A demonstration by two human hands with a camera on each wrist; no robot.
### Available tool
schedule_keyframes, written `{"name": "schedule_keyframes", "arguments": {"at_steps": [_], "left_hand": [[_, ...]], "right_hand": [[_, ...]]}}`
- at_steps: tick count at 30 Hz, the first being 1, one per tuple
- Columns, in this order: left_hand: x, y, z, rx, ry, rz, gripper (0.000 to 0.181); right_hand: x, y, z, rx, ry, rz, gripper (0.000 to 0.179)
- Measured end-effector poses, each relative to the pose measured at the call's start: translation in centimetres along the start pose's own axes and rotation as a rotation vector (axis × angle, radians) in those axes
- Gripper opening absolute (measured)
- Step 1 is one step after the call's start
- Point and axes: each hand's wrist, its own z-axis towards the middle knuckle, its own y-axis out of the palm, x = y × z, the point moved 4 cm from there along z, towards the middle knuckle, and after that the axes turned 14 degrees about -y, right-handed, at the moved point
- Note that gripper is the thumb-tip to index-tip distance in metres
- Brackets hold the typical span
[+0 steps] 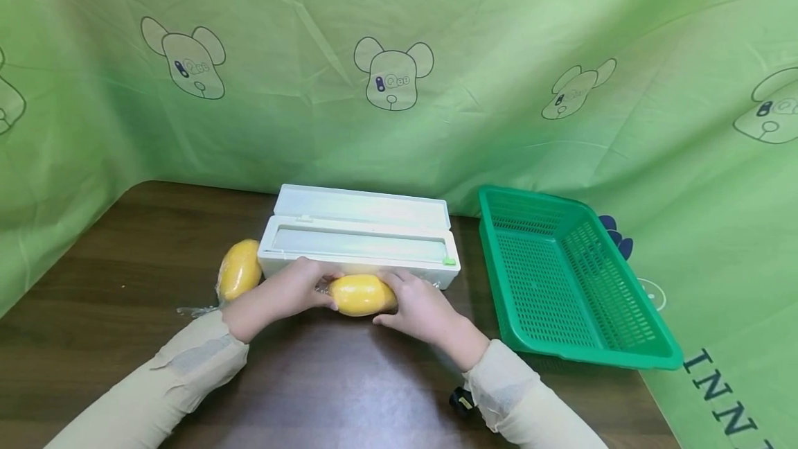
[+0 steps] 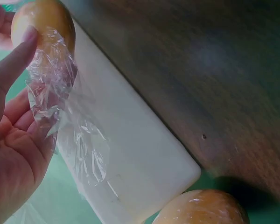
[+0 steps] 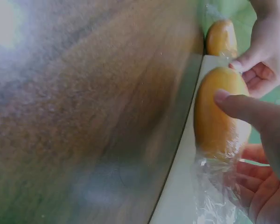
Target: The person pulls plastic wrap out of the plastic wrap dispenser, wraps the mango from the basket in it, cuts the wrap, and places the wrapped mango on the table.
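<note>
A yellow mango (image 1: 360,295) wrapped in clear cling film (image 2: 91,140) is held in front of a white cling film dispenser (image 1: 361,266). My left hand (image 1: 304,287) grips its left end, thumb on the near side and fingers behind. From the right, my right hand (image 1: 419,302) holds the other end, its thumb (image 3: 238,105) pressed on the fruit. Loose film trails from both ends of the mango, as the wrist views show. The dispenser's lid (image 1: 368,206) stands raised at the back.
A second wrapped mango (image 1: 240,270) lies left of the dispenser, a twisted film tail (image 1: 196,311) beside it. At the right stands a green plastic basket (image 1: 492,276). A small black object (image 1: 461,400) is by my right sleeve. Green printed cloth (image 1: 399,144) hangs behind the wooden table (image 1: 299,393).
</note>
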Motion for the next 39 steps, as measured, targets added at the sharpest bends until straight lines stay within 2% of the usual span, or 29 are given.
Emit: {"name": "schedule_keyframes", "arguments": {"at_steps": [5, 8, 10, 13, 16, 18, 23, 28, 32, 39], "left_hand": [[0.1, -0.3, -0.3, -0.013, -0.001, -0.003, 0.036], [0.3, -0.3, -0.5, -0.003, -0.021, 0.008, 0.036], [0.6, -0.4, -0.7, 0.019, -0.025, 0.023, 0.036], [1.2, -0.5, -1.2, 0.097, -0.03, 0.091, 0.041], [1.8, -0.7, -1.6, 0.175, -0.021, 0.169, 0.04], [2.0, -0.7, -1.9, 0.197, -0.018, 0.191, 0.038], [2.1, -0.3, -1.9, 0.168, -0.029, 0.141, 0.034], [1.8, 0.2, -1.7, 0.142, -0.066, 0.092, 0.044], [1.7, 0.5, -1.6, 0.166, -0.071, 0.088, 0.051], [1.8, 0.3, -1.3, 0.231, -0.045, 0.074, 0.049]], "right_hand": [[-0.4, -0.1, -0.2, 0.026, -0.046, -0.039, 0.069], [-0.6, -0.3, -0.4, 0.059, -0.085, -0.121, 0.065], [-0.6, -0.5, -0.4, 0.072, -0.099, -0.186, 0.064], [-0.7, -0.7, -0.5, 0.074, -0.1, -0.243, 0.064], [-0.7, -0.7, -0.5, 0.065, -0.085, -0.203, 0.063], [-0.7, -0.7, -0.6, 0.063, -0.077, -0.159, 0.063], [-0.7, -0.6, -0.6, 0.077, -0.072, -0.096, 0.062], [-0.6, -0.6, -0.6, 0.09, -0.071, -0.069, 0.061], [-0.5, -0.8, -0.7, 0.118, -0.081, -0.052, 0.054], [-0.1, -1.0, -0.7, 0.17, -0.124, -0.025, 0.047]]}}
